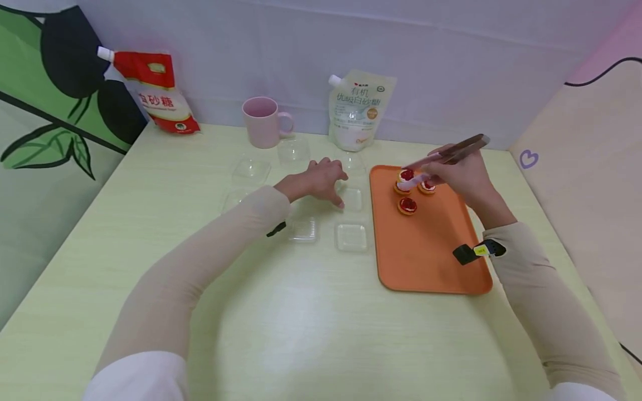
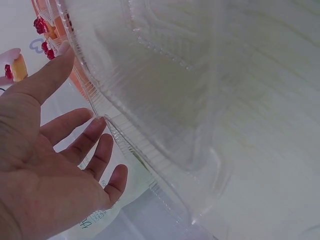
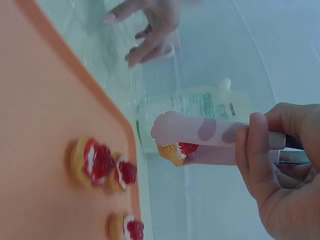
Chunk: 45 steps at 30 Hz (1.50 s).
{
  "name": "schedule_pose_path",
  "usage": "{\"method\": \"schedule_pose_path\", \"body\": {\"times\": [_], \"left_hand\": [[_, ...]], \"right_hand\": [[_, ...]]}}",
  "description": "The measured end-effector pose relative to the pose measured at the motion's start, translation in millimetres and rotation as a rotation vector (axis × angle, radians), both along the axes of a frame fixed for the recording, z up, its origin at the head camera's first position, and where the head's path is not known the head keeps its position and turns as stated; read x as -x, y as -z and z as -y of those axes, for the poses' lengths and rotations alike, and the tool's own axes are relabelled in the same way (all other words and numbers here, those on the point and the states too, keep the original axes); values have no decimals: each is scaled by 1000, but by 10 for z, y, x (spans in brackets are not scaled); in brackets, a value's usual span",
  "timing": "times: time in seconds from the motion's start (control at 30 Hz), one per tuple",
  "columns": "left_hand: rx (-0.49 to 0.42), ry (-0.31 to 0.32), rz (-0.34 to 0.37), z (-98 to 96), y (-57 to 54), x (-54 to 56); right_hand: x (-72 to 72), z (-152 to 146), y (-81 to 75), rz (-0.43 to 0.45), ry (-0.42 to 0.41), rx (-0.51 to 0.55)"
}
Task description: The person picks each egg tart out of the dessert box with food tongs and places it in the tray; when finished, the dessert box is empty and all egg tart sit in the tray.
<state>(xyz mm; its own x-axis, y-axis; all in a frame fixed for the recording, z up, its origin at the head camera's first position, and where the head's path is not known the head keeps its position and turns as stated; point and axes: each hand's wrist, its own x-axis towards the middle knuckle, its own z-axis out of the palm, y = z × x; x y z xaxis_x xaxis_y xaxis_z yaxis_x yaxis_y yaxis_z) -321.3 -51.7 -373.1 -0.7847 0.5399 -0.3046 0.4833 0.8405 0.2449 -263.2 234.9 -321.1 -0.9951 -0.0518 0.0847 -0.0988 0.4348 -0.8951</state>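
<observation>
My right hand point(image 1: 458, 172) grips pink tongs point(image 3: 205, 131) with a paw-shaped tip. Between the tong tips is a small red-topped tart point(image 3: 175, 152), raised above the orange tray point(image 1: 426, 262). Three similar tarts lie on the tray, one of them point(image 1: 407, 206) a little nearer than the others. My left hand point(image 1: 321, 181) reaches over the clear plastic boxes, thumb and fingers spread apart. In the left wrist view, its thumb and fingertips are right at the ribbed edge of a clear plastic box point(image 2: 150, 95), fingers loosely bent.
Several clear boxes, such as one box point(image 1: 351, 236), stand left of the tray. Behind them are a pink mug point(image 1: 261, 125), a white spouted pouch point(image 1: 358, 111) and, at far left, a red-and-white pouch point(image 1: 160, 97). A cloth wall point(image 1: 451, 67) borders the table's back.
</observation>
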Motion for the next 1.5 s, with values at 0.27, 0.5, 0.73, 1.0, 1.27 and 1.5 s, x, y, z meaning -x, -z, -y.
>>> {"method": "schedule_pose_path", "body": {"times": [0.27,0.5,0.73,1.0,1.27,1.5], "left_hand": [[-1,-15,11,4,-18,-25],[-13,-18,13,12,-22,-29],[-18,-15,14,-4,-13,-20],[-7,-19,22,-19,-3,7],[4,-18,31,-13,-5,22],[-5,-17,24,2,-1,15]], "right_hand": [[-93,-396,121,-11,51,-8],[-166,-524,238,42,72,-52],[-174,-540,368,81,91,-137],[-159,-541,429,88,109,-177],[-165,-537,425,82,97,-157],[-186,-550,396,54,77,-152]]}}
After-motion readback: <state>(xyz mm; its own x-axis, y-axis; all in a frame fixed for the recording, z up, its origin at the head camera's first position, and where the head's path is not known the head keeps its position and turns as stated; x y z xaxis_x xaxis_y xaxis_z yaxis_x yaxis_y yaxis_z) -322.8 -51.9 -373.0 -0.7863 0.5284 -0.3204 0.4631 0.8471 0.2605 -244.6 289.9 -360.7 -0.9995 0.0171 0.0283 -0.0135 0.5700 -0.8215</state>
